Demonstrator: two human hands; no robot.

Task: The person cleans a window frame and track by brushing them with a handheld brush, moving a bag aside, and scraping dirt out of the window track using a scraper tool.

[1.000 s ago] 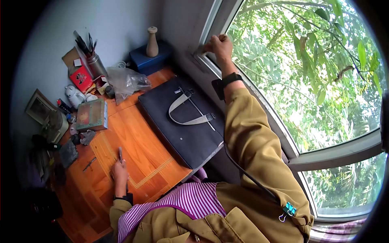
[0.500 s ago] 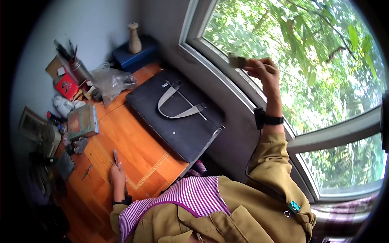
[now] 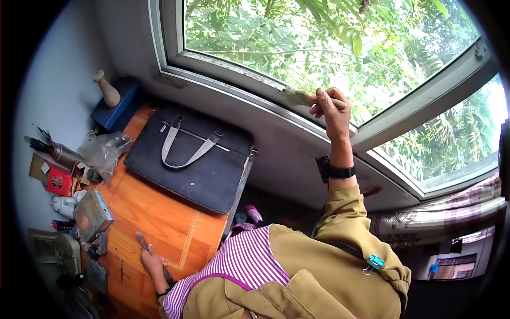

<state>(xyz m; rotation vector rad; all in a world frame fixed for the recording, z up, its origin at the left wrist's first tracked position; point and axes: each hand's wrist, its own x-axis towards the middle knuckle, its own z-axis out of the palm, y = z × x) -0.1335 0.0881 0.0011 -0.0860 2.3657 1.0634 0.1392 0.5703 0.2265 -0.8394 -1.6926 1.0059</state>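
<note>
My right hand (image 3: 333, 112) is raised at the window, its fingers closed round the light wooden handle of a flat brush. The brush's grey-brown bristles (image 3: 297, 98), smeared by motion, overlap the lower window frame (image 3: 239, 70). Down by the table's edge, my left hand (image 3: 153, 262) is closed on a slim, flat grey tool (image 3: 141, 239) that sticks out past the fingers at both ends. Under that hand lies the orange wooden table (image 3: 154, 215). Closest to both arms on the tabletop is a dark briefcase (image 3: 186, 181) with grey handles.
At the table's left side sit a patterned box (image 3: 93, 215), a clear plastic bag (image 3: 105, 151), a red packet (image 3: 59, 181) and a metal pen cup (image 3: 66, 156). A wooden vase-like piece (image 3: 108, 90) stands on a blue box (image 3: 116, 109). A curtain (image 3: 441, 215) hangs at right.
The view has turned to the right, so the table things sit further left. My right hand with the brush is now lower against the window frame. Both hands keep their holds.
</note>
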